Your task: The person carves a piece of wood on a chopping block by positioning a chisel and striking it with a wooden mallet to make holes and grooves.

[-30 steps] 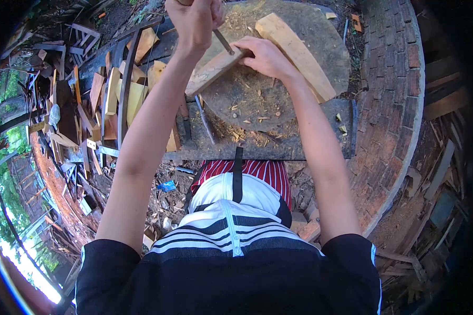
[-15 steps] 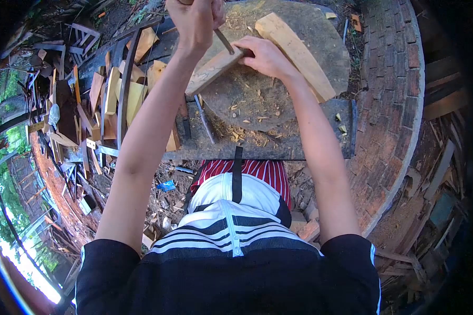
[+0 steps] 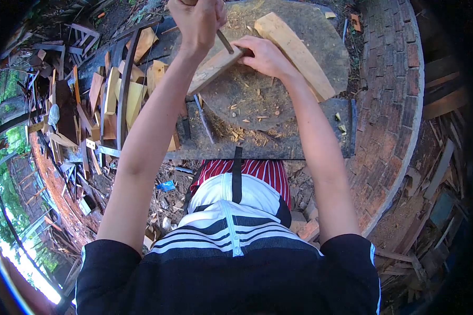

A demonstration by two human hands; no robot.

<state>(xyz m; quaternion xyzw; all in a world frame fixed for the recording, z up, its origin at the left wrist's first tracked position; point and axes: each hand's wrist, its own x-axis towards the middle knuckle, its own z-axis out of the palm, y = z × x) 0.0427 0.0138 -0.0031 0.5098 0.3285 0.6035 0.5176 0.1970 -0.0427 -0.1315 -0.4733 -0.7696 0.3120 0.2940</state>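
My left hand (image 3: pixel 198 22) is wrapped round the handle of a chisel (image 3: pixel 225 42), most of it hidden by the fingers. The metal shaft slants down to the far end of a wooden block (image 3: pixel 215 69), its tip at the top face. My right hand (image 3: pixel 263 55) grips that same end of the block, fingers over the edge close to the chisel. My left forearm covers part of the block's near end. Right of my right hand, a longer curved piece of wood (image 3: pixel 295 52) lies on the round work board (image 3: pixel 326 47).
A slim metal-ended tool (image 3: pixel 204 119) lies near the board's front left, among wood chips (image 3: pixel 252 136). Stacked wood offcuts (image 3: pixel 110 92) crowd the left. A curved brick edging (image 3: pixel 389 105) runs along the right, with scrap timber (image 3: pixel 441 168) beyond it.
My left hand has shifted very slightly to the right, and the chisel's shaft leans a little differently. My right hand and the block look nearly unmoved.
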